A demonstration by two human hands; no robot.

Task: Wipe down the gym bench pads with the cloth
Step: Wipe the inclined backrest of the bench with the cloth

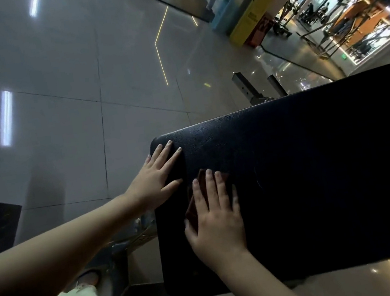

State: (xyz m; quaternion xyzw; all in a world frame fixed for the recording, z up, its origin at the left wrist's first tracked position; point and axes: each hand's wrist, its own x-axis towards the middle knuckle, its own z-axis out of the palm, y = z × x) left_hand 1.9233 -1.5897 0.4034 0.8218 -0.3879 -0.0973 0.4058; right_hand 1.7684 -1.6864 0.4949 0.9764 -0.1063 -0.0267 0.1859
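Cloth (193, 208), dark red, lies flat on the black pad (317, 168) near its end, pinned under the right hand (217, 215). That hand presses down with fingers straight and slightly spread, covering most of the cloth; only its left edge and top corner show. The left hand (158, 178) rests just beside it, apart from the cloth, palm flat and fingers spread on the pad's end corner. Glossy floor (56, 92) tiles lie beyond.
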